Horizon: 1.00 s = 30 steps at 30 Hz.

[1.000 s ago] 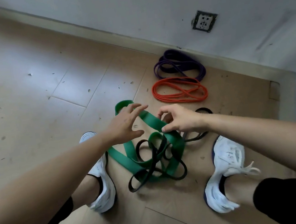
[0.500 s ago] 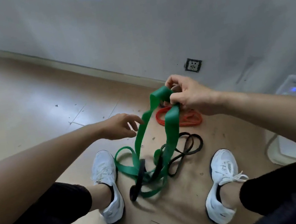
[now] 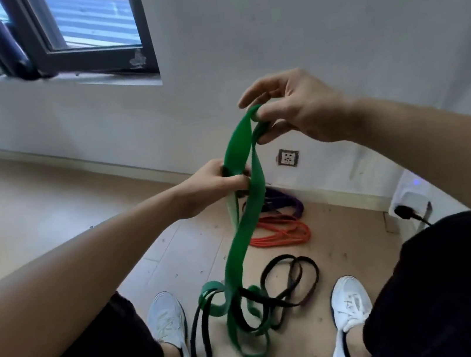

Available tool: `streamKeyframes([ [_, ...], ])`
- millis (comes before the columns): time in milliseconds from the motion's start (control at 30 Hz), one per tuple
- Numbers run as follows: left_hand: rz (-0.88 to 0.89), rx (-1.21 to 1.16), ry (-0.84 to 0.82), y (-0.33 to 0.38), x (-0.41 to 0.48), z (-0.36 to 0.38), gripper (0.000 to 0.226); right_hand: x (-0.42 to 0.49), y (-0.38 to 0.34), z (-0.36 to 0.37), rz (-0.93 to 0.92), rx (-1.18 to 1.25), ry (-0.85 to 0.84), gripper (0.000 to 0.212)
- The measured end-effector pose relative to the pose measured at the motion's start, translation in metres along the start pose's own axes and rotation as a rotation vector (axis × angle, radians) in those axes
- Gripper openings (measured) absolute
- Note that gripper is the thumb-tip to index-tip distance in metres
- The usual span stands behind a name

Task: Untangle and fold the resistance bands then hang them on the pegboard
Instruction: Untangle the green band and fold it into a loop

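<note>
A wide green resistance band (image 3: 237,255) hangs in the air from both hands down to the floor. My right hand (image 3: 297,110) pinches its top loop, raised in front of the wall. Lower and to the left, my left hand (image 3: 214,186) grips one strand of the same band. The green band's lower loops lie on the floor between my feet, still wound through a thin black band (image 3: 291,286). An orange band (image 3: 280,233) and a purple band (image 3: 284,203) lie coiled on the floor near the wall. No pegboard is in view.
My two white shoes (image 3: 170,321) (image 3: 349,302) stand on the wooden floor either side of the bands. A wall socket (image 3: 288,157) sits low on the white wall. A dark-framed window (image 3: 93,31) is upper left. A white device with a plug (image 3: 411,203) is at right.
My right hand has lifted the green band much higher off the floor. My left hand, free before, has closed on a strand of it. The view has tilted up to the wall and window.
</note>
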<state>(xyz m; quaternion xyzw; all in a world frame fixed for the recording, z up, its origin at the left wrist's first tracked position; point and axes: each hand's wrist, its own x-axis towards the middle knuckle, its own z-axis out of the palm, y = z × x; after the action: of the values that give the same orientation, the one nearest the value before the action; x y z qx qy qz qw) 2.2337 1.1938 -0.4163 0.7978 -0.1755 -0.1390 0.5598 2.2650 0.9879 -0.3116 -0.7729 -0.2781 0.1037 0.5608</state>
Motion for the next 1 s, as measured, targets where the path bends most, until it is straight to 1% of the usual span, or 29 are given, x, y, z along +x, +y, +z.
streamKeyframes([
  [67, -0.017, -0.057, 0.017, 0.011, 0.0, -0.004, 0.036, 0.003, -0.01, -0.004, -0.016, 0.053, 0.05, 0.016],
  [133, -0.02, -0.096, -0.016, 0.025, 0.0, -0.009, 0.045, 0.006, -0.019, -0.006, -0.035, 0.115, 0.109, 0.013],
  [233, -0.021, -0.181, -0.116, 0.041, -0.001, -0.016, 0.038, 0.014, -0.03, -0.01, -0.076, 0.176, 0.198, 0.014],
  [300, -0.051, -0.234, -0.174, 0.043, -0.002, -0.022, 0.041, 0.021, -0.037, -0.017, -0.109, 0.198, 0.261, 0.015],
  [367, -0.076, -0.261, -0.198, 0.04, -0.002, -0.029, 0.045, 0.029, -0.04, -0.028, -0.133, 0.216, 0.315, 0.013],
  [467, -0.109, -0.219, -0.193, 0.04, 0.005, -0.04, 0.047, 0.042, -0.028, -0.047, -0.117, 0.211, 0.376, 0.013],
  [533, -0.124, -0.172, -0.135, 0.042, 0.011, -0.046, 0.042, 0.051, -0.011, -0.057, -0.069, 0.195, 0.385, 0.013],
  [600, -0.11, -0.063, -0.032, 0.042, 0.017, -0.055, 0.031, 0.058, 0.008, -0.065, -0.01, 0.192, 0.38, 0.011],
  [667, -0.116, 0.045, 0.121, 0.041, 0.024, -0.064, 0.022, 0.063, 0.027, -0.07, 0.054, 0.202, 0.343, 0.01],
  [733, -0.133, 0.108, 0.313, 0.037, 0.035, -0.073, 0.016, 0.065, 0.046, -0.072, 0.118, 0.198, 0.258, 0.016],
  [800, -0.124, 0.129, 0.478, 0.03, 0.05, -0.081, 0.015, 0.069, 0.064, -0.067, 0.174, 0.199, 0.169, 0.022],
  [833, -0.126, 0.111, 0.514, 0.026, 0.056, -0.083, 0.015, 0.07, 0.072, -0.063, 0.187, 0.215, 0.148, 0.024],
  [867, -0.142, 0.1, 0.503, 0.019, 0.06, -0.085, 0.015, 0.072, 0.08, -0.059, 0.185, 0.247, 0.149, 0.025],
  [900, -0.167, 0.104, 0.444, 0.01, 0.064, -0.087, 0.015, 0.073, 0.088, -0.057, 0.17, 0.288, 0.167, 0.025],
  [933, -0.205, 0.131, 0.338, -0.002, 0.065, -0.089, 0.015, 0.074, 0.095, -0.057, 0.152, 0.325, 0.19, 0.023],
  [1000, -0.273, 0.272, 0.082, -0.023, 0.064, -0.091, 0.018, 0.074, 0.104, -0.059, 0.133, 0.355, 0.21, 0.019],
])
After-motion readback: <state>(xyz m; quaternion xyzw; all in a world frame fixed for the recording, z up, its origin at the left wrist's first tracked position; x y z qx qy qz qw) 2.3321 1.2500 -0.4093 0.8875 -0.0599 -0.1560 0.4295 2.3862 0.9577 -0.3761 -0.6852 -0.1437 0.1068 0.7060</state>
